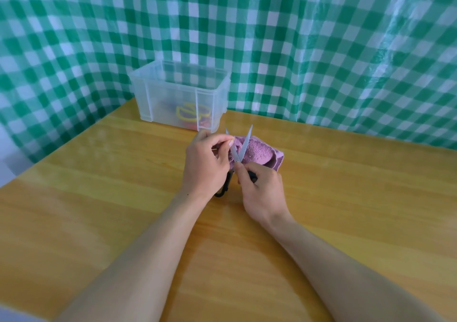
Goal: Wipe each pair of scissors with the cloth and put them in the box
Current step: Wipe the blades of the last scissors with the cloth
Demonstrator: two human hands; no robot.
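So behind everything you've got a green-and-white checked plastic sheet (321, 49) hanging as a backdrop, wrapping round the back and both sides. Below it is the light wooden counter (99, 210), which fills the lower half of your view. At the far edge of the counter, up against the sheet, sits the clear open-topped plastic storage box (168, 91).

Just in front of the box's near right corner lies the purple terry cloth (259, 152), all bunched up. Your left hand (205, 163) has its fingers curled and clamped on the left end of the cloth, thumb and forefinger pinched together right by the left blade. Your right hand (262, 193) has its fingers closed round the black-handled scissors (243, 146) just below the pivot. The scissors are splayed in a V, tips pointing away from you toward the box, blades against the cloth. One black handle loop pokes out under your left wrist.

Through the box wall you can make out yellow-handled scissors (188, 114) on the bottom, with something red beside them that's too blurry to name.
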